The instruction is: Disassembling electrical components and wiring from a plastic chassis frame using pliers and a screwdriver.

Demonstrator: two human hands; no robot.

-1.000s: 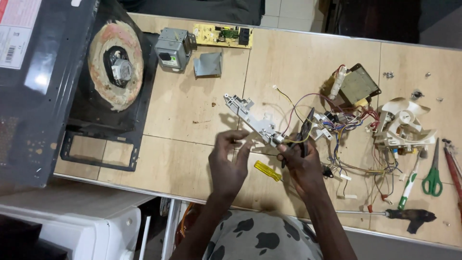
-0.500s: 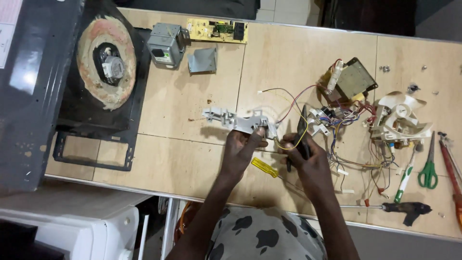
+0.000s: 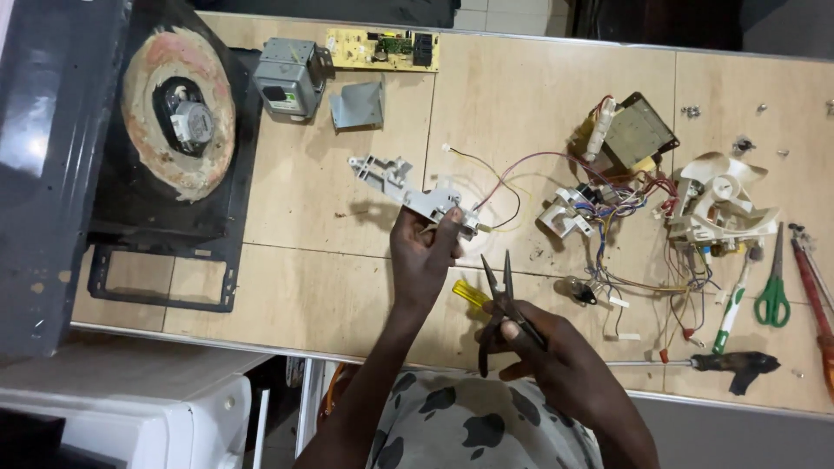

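At frame centre our left hand [image 3: 423,256] grips the grey plastic bracket [image 3: 408,193]; our right hand [image 3: 543,352] clasps black pliers [image 3: 502,304] just below, a wire tangle [image 3: 621,217] lying to the right

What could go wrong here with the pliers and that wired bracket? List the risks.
1. The left hand holds the grey plastic bracket by one end only, and its thin wires trail onto the table; a tug could snap or pull one loose.
2. The right hand holds the pliers with tips open, pointing toward the left hand; a slip could nick a finger.
3. The yellow-handled screwdriver lies just under the hands and could roll off the table edge.
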